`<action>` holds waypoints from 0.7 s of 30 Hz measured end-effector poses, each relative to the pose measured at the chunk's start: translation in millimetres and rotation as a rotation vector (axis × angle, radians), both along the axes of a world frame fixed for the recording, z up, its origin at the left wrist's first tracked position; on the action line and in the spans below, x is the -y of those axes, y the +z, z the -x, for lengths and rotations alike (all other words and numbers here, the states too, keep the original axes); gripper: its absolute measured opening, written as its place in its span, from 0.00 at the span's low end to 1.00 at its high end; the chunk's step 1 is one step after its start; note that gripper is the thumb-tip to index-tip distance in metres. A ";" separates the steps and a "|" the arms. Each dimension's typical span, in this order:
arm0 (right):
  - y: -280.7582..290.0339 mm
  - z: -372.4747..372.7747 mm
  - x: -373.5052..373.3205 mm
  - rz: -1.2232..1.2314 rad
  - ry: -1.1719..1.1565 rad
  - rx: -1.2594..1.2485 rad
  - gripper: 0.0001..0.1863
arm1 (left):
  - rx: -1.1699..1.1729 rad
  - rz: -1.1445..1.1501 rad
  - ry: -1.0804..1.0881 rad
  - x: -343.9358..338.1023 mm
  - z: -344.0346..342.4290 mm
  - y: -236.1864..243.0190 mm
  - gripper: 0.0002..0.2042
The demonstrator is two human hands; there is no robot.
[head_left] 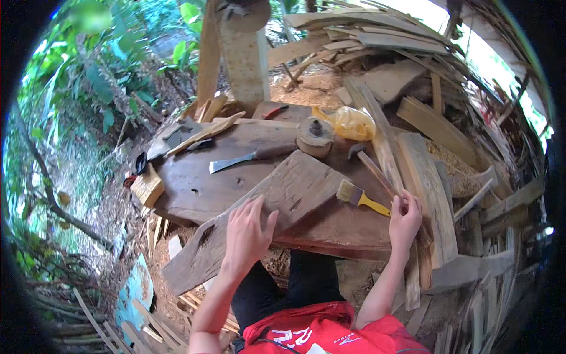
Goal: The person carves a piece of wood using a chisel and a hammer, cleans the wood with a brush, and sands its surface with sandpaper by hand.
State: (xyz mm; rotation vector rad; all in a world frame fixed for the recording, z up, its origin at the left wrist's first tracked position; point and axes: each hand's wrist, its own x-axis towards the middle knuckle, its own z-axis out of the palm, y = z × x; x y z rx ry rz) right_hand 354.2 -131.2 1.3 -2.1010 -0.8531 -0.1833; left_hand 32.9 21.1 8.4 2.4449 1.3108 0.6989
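Observation:
My left hand lies open on a weathered grey-brown plank, thumb apart from the fingers. The plank slants across the workbench, its near left end sticking out past the edge. At the right, my right hand is closed around the wooden handle of a hammer, whose head points away from me. Right beside these fingers ends the yellow handle of a flat paintbrush, its bristles towards the plank. Beyond the plank lies a chisel-like tool with a wide metal blade and dark handle.
A round wooden block with a metal piece on top and a yellow plastic bag sit at the back. Long boards flank the bench's right side. Stacked planks rise behind; wood strips and shavings litter the ground.

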 end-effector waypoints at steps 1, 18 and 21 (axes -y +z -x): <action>2.6 0.5 -4.1 0.089 -0.018 0.103 0.11 | 0.017 -0.008 -0.076 -13.0 -7.1 4.8 0.24; 24.2 -17.9 -44.8 0.101 0.088 -0.045 0.23 | -0.502 -0.383 -0.313 -189.1 -74.6 -20.6 0.23; 43.0 -6.8 -10.5 -0.098 0.097 -0.085 0.24 | -0.490 -0.369 -0.327 -184.0 -77.9 -21.8 0.24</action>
